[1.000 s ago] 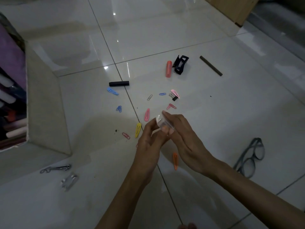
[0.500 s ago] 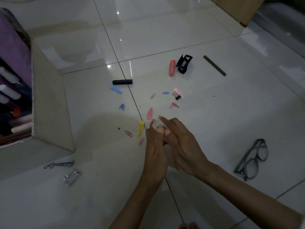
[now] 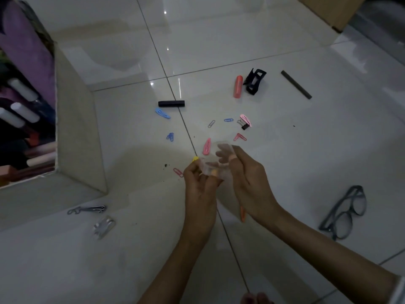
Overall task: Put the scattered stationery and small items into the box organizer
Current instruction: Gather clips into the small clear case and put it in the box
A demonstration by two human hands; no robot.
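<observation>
Two hands at centre frame, left hand [image 3: 198, 187] and right hand [image 3: 249, 183], both curled round a small clear container [image 3: 215, 170] above the tiled floor [image 3: 306, 150]. Just beyond it, a pink hair clip [image 3: 206, 146]; farther up, a blue hair clip [image 3: 162, 113] beside a black tube [image 3: 171, 103]. Toward upper right, an orange tube [image 3: 238, 86] just beside a black claw clip [image 3: 255, 81], a dark stick [image 3: 296, 84] apart to the right. Along the left edge, the box organizer [image 3: 76, 132]. Lower left, a nail clipper [image 3: 87, 209]; lower right, glasses [image 3: 344, 211].

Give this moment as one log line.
left hand: holds clear case | right hand: holds clear case | clips: on floor | organizer: at left
</observation>
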